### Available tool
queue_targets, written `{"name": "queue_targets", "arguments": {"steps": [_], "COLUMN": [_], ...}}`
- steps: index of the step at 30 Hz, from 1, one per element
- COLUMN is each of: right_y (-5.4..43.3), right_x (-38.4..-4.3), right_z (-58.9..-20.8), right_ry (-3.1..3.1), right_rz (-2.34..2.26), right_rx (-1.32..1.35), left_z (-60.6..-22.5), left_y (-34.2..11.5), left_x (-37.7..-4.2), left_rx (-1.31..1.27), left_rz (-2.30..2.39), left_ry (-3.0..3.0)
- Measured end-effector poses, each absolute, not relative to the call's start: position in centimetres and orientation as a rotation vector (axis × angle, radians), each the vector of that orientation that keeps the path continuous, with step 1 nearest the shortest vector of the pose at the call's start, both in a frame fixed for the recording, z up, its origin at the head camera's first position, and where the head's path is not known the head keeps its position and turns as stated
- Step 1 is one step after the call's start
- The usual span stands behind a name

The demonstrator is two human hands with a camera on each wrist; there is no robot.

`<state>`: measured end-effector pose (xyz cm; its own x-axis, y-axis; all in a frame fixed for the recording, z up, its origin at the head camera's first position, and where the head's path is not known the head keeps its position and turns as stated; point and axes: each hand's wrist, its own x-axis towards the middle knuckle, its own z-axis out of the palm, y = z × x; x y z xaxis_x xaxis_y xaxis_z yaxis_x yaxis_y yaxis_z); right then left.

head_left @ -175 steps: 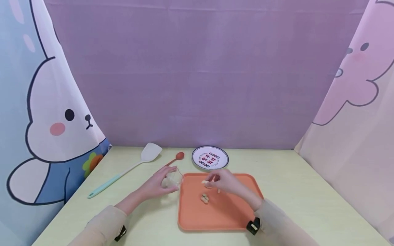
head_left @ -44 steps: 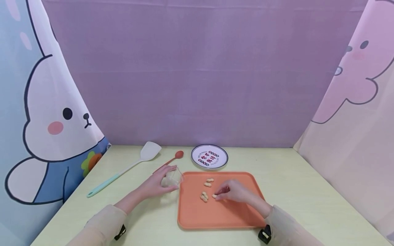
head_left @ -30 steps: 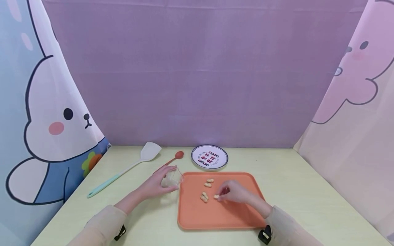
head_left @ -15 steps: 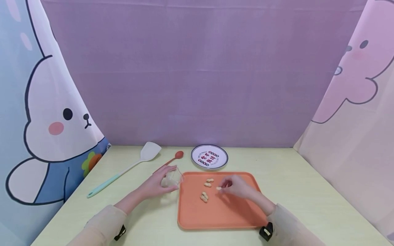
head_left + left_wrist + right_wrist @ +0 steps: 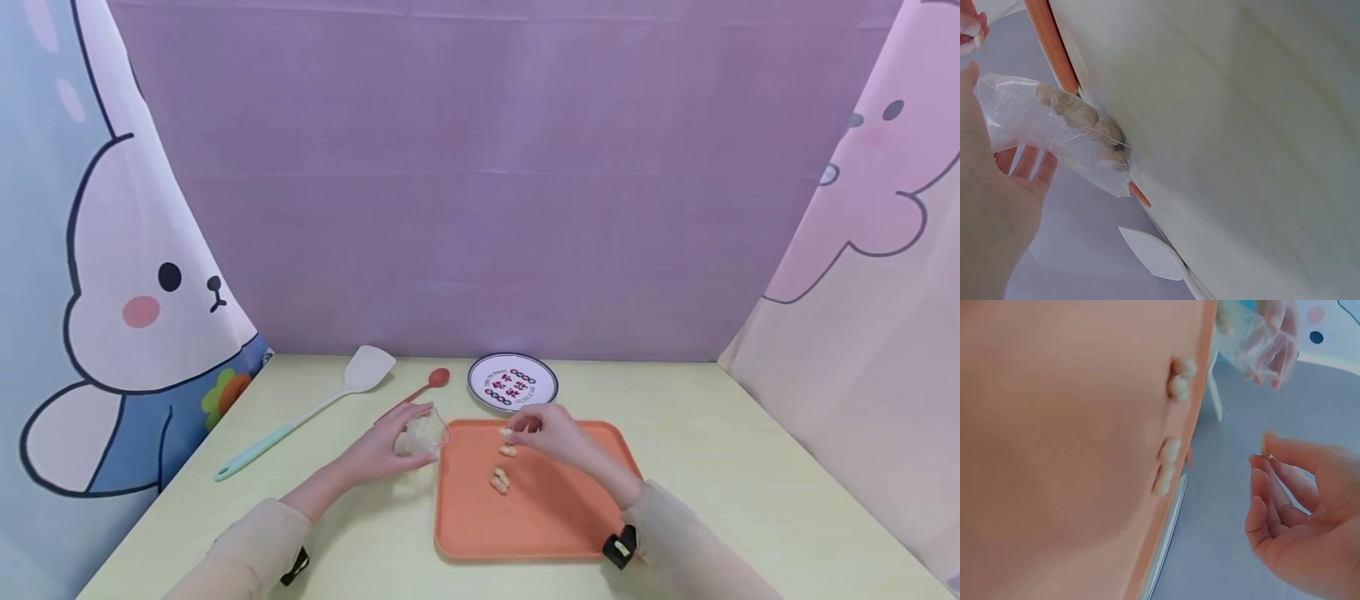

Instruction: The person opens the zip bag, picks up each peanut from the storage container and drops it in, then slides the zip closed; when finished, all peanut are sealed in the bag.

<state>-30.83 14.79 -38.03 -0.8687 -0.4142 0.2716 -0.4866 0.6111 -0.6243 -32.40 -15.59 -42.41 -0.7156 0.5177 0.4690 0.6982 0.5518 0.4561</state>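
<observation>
My left hand [image 5: 386, 446] holds a clear plastic bag [image 5: 1054, 125] at the left rim of the orange tray [image 5: 540, 521], thumb and fingers spread around its mouth. Several peanuts in the shell [image 5: 1082, 114] lie inside the bag. Over the far part of the tray, my right hand [image 5: 553, 433] pinches one peanut [image 5: 1265, 446] between thumb and index finger, raised above the tray surface. Loose peanuts [image 5: 499, 481] rest on the tray's left half, and another peanut [image 5: 508, 451] lies just below the right fingertips in the head view.
A white plate [image 5: 512, 383] with red lettering stands behind the tray. To the left lie a red spoon [image 5: 438, 378], partly behind the left hand, and a white spatula [image 5: 367, 371] with a mint handle. A purple curtain [image 5: 480, 208] closes off the back.
My right hand has picked a peanut up from the middle of the tray and carried it away from me and leftward toward the bag. The left hand and bag have stayed in place.
</observation>
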Motion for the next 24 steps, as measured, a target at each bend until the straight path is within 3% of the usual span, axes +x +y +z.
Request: {"name": "queue_targets", "arguments": {"steps": [24], "right_y": [6.1], "right_x": [-32.3], "right_z": [-37.4], "right_ry": [-2.647], "right_rz": [1.166], "right_rx": [0.928], "left_z": [-42.3], "left_y": [-15.6], "left_x": [-32.4], "left_rx": [-1.003], "left_rz": [-0.955], "left_ry": [-2.520]}}
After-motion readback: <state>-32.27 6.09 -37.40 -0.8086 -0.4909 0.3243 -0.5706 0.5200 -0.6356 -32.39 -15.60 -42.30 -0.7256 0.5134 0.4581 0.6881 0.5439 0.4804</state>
